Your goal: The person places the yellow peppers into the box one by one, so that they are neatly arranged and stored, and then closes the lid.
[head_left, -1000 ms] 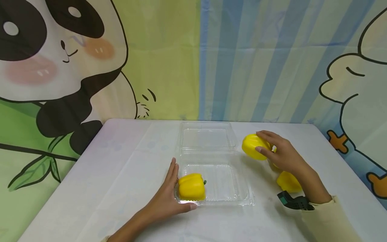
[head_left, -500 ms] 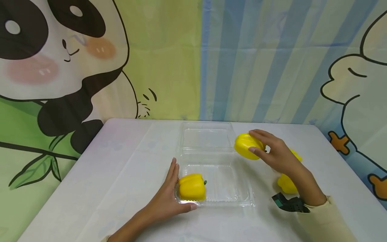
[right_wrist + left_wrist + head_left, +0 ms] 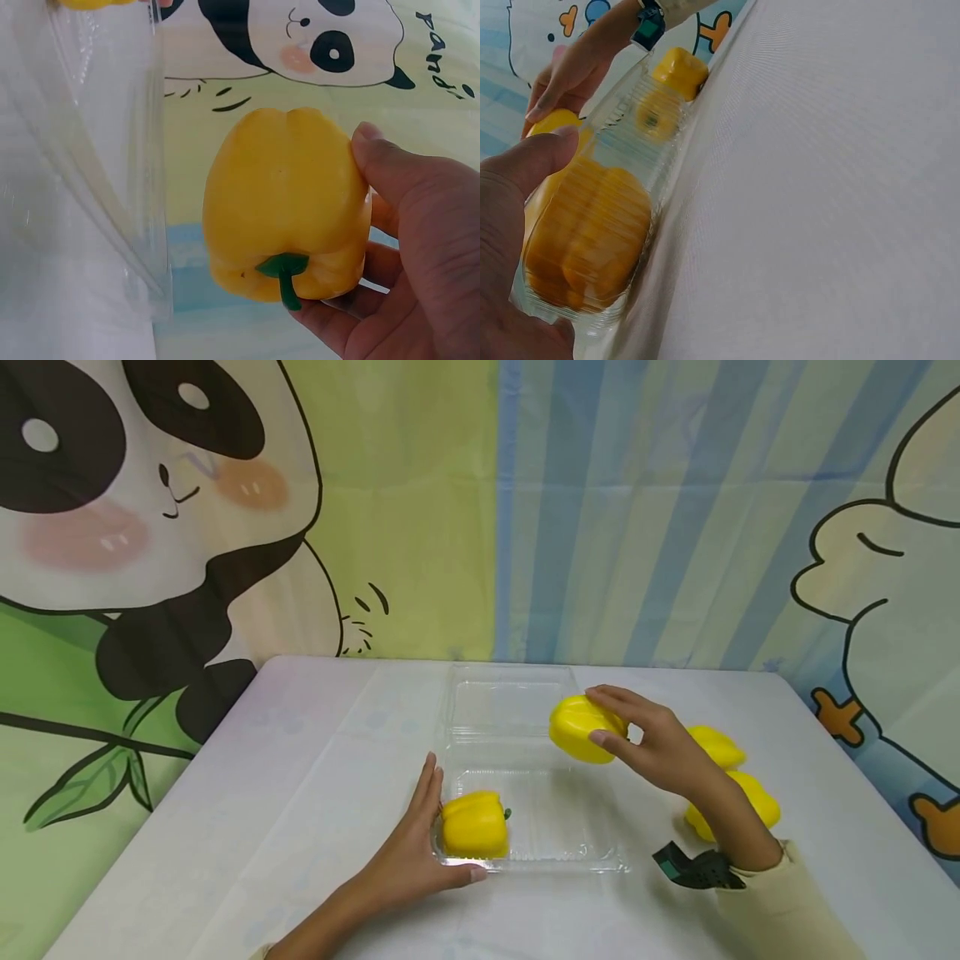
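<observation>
My right hand (image 3: 660, 743) grips a yellow bell pepper (image 3: 579, 728) between thumb and fingers, raised over the right half of a clear plastic clamshell container (image 3: 562, 818). The right wrist view shows this pepper's green stem (image 3: 285, 274) pointing down from the palm side. A second yellow bell pepper (image 3: 474, 827) lies in the container's front left corner, its stem facing right. Around that corner rests my left hand (image 3: 412, 852), fingers straight along the left side and thumb along the front edge. Through the clear wall, the left wrist view shows the pepper (image 3: 589, 240) behind it.
Two more yellow bell peppers, a farther one (image 3: 716, 746) and a nearer one (image 3: 757, 802), lie right of the container, partly behind my right forearm. The container's open lid (image 3: 513, 697) lies flat toward the table's far edge. Behind the white table (image 3: 300, 793) hangs a cartoon-printed curtain (image 3: 405, 510).
My right hand has carried its pepper leftward, from beside the container to above it, uncovering more of the two peppers on the right. The left hand stays in place.
</observation>
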